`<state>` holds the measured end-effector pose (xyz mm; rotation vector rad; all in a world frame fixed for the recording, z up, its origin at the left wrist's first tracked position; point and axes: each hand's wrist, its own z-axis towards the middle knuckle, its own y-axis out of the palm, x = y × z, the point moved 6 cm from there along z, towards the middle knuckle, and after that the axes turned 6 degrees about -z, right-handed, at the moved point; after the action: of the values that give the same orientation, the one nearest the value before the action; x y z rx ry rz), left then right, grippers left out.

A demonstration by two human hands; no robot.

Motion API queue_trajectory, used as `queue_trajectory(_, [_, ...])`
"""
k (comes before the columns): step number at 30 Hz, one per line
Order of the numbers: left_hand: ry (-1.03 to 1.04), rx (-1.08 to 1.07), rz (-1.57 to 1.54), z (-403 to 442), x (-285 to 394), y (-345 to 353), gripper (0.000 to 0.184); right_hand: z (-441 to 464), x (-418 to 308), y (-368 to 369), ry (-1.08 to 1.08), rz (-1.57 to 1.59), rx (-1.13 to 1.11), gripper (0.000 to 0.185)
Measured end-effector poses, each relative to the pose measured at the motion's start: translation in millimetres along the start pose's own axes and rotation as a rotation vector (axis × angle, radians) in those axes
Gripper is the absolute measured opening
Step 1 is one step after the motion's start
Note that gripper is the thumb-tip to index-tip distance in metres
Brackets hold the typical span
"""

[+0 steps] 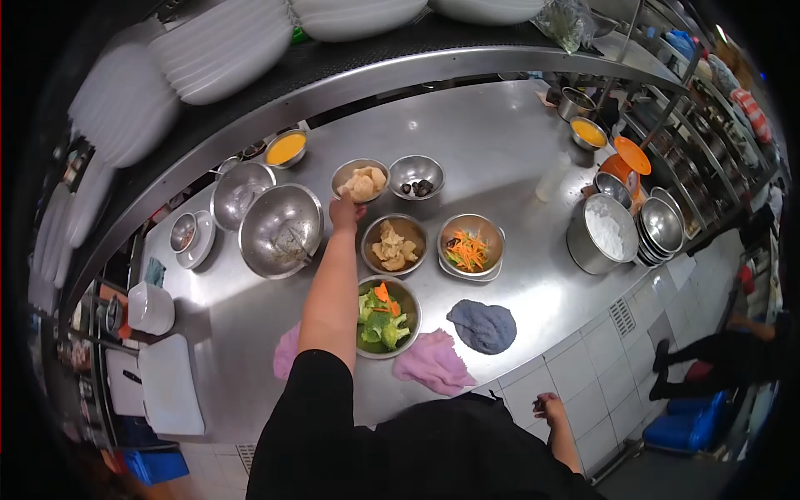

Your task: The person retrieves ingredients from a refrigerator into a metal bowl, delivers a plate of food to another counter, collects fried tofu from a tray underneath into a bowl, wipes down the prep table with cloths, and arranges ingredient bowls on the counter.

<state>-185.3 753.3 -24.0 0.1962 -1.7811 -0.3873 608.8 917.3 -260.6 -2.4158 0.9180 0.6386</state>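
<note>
My left hand [345, 212] reaches out over the steel counter and is closed on the near rim of a metal bowl [337, 185] of pale, chunky food pieces [365, 182]. Beside it stands a bowl of small dark pieces [417, 187], perhaps mushrooms. Closer to me are a bowl of tan chunks [393, 247], a bowl of shredded carrot and greens [467, 251], and a bowl of broccoli with carrot slices [384, 321]. My right hand [547, 408] hangs low past the counter's front edge, fingers curled; whether the dark spot at its fingertips is an object is unclear.
Large metal bowls [282, 200] stand at left, near a cutting board [170, 385]. Pink [433, 363] and grey cloths [483, 326] lie in front. A pot of white contents [590, 257] is at right. Stacked white dishes [221, 50] fill the overhead shelf. Another person [725, 354] is at far right.
</note>
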Motion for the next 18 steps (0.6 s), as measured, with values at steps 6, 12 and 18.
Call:
queue_trajectory(6, [-0.104,-0.179,0.422,-2,-10,-4,0.051,-2,163,5,-0.116,-0.733,-0.041,0.028])
queue_trajectory(12, [-0.133,-0.671,1.002,-75,-9,-18,0.044,-23,128,26,-0.131,-0.825,-0.231,0.009])
queue_trajectory(18, [-0.202,-0.127,0.307,-52,-26,-65,0.039,3,8,19,0.064,-0.132,0.029,0.017])
